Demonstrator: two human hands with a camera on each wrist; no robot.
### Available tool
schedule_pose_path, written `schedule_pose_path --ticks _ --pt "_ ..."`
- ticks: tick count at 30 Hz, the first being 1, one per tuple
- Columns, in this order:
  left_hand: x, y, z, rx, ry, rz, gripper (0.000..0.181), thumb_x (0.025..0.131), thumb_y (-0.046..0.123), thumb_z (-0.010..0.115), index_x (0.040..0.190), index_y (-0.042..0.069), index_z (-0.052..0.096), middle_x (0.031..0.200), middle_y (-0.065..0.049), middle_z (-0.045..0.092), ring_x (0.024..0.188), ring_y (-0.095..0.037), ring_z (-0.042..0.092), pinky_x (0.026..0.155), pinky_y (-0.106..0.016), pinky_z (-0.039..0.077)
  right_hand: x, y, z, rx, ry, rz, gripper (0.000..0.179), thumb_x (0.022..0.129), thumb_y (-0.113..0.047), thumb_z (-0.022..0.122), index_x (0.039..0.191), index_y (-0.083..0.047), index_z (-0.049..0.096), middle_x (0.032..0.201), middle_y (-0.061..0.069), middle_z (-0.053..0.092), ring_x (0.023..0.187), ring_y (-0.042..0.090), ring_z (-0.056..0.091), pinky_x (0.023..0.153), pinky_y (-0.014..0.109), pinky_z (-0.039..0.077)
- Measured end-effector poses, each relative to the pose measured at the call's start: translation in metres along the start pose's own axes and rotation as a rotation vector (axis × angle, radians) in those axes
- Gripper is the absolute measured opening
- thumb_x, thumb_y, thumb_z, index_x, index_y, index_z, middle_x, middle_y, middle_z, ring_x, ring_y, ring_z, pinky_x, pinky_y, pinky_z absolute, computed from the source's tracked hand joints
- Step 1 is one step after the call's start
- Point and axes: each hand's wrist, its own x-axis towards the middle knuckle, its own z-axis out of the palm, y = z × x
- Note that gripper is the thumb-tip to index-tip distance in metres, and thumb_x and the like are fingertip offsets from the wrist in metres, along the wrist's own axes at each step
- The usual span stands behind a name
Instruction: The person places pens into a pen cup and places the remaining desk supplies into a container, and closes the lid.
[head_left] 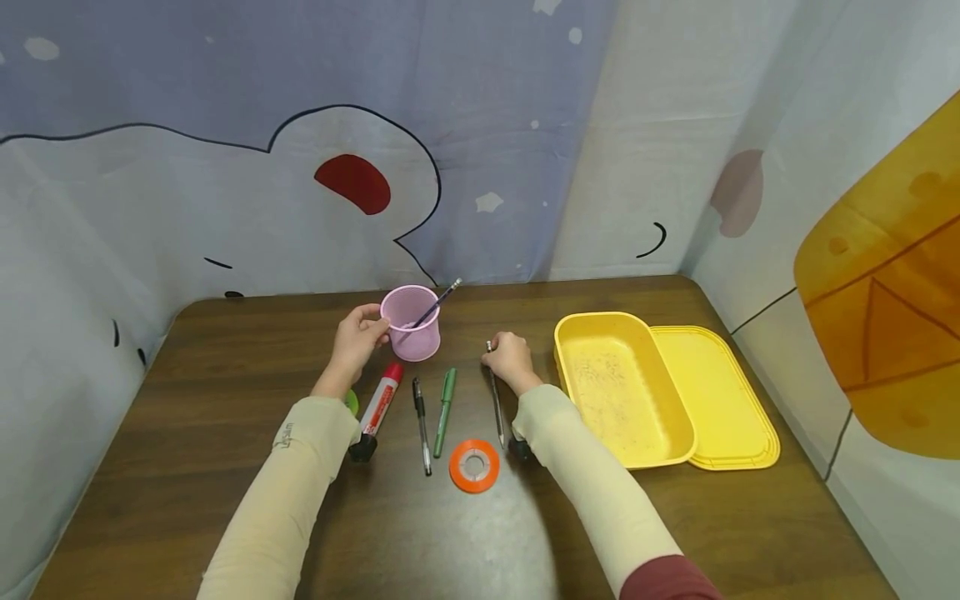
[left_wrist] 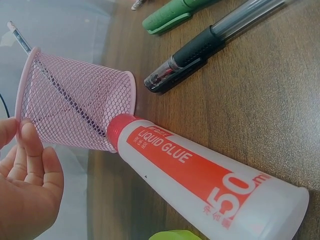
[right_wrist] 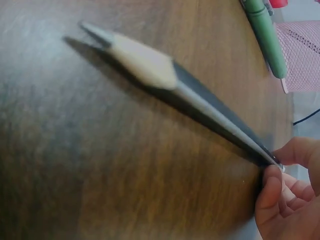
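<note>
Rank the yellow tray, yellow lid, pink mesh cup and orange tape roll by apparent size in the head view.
1. Yellow tray
2. Yellow lid, judging by its visible part
3. Pink mesh cup
4. Orange tape roll

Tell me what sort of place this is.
Probably a study or craft desk indoors: a mesh cup, glue and a green pen are on it.

The right hand [right_wrist: 295, 200], at the lower right of the frame, pinches a dark pencil [right_wrist: 185, 90] by its far end. The pencil slants across the brown wood-grained surface [right_wrist: 125, 175], its sharpened tip at the upper left. At the upper right, a green pen [right_wrist: 265, 40] appears beside a pink mesh cup [right_wrist: 302, 60].
</note>
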Motion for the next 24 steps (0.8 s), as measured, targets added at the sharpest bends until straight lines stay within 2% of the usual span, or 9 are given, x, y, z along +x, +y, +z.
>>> schedule_pose_path --ticks 13,16,20,24 --pt "-0.002 0.001 0.000 0.009 -0.007 -0.003 0.039 0.090 0.017 0.050 0.126 0.005 0.041 0.092 -0.013 0.054 0.065 -0.004 0.052 0.074 -0.028 0.048 0.004 0.003 -0.002 0.090 0.010 0.042 0.016 0.069 -0.020 0.066 0.067 -0.010 0.054 0.070 0.004 0.058 0.067 0.022 0.053 0.059 0.029 0.043" --pt "-0.002 0.000 0.000 0.013 -0.007 0.000 0.040 0.090 0.016 0.050 0.126 0.004 0.040 0.093 -0.013 0.054 0.065 -0.004 0.052 0.071 -0.025 0.048 0.005 0.000 -0.007 0.112 0.023 0.036 0.014 0.069 -0.019 0.065 0.068 -0.010 0.054 0.062 0.001 0.055 0.060 0.018 0.053 0.053 0.025 0.040" --pt "-0.002 0.000 0.000 0.010 -0.004 -0.001 0.039 0.089 0.016 0.050 0.126 0.005 0.041 0.092 -0.013 0.054 0.065 -0.004 0.052 0.068 -0.021 0.048 0.007 -0.006 -0.016 0.195 0.011 0.041 0.013 0.071 -0.016 0.063 0.071 -0.009 0.052 0.051 -0.001 0.051 0.043 0.010 0.049 0.042 0.019 0.039" --pt "-0.001 0.001 0.000 -0.001 0.001 0.013 0.039 0.089 0.014 0.050 0.125 0.003 0.041 0.090 -0.013 0.055 0.062 -0.003 0.052 0.066 -0.022 0.048 0.008 -0.012 -0.025 0.290 -0.018 0.063 0.013 0.072 -0.014 0.062 0.074 -0.006 0.051 0.048 -0.001 0.049 0.034 0.006 0.045 0.035 0.018 0.037"
